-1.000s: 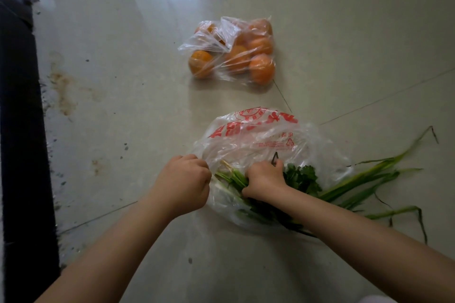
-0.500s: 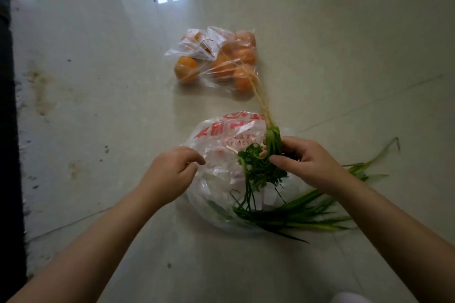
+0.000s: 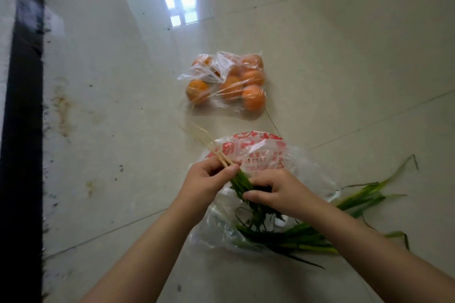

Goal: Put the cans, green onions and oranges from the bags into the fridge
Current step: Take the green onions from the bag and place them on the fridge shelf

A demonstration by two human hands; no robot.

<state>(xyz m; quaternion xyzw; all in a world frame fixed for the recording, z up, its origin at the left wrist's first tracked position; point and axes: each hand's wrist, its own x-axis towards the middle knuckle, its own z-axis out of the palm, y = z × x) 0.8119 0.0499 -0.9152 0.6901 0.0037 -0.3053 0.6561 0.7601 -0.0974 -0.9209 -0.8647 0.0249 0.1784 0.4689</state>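
Both hands (image 3: 205, 181) (image 3: 278, 192) gripping long green onion bunch (image 3: 240, 183) over crinkled red-printed plastic bag (image 3: 256, 152). Round oranges in clear plastic bag (image 3: 227, 82) untouched on floor; no cans or fridge visible, nothing stored yet.

Tiled floor (image 3: 320, 44) — bag of oranges (image 3: 227, 81), printed bag (image 3: 258, 155), green onions (image 3: 357, 202).
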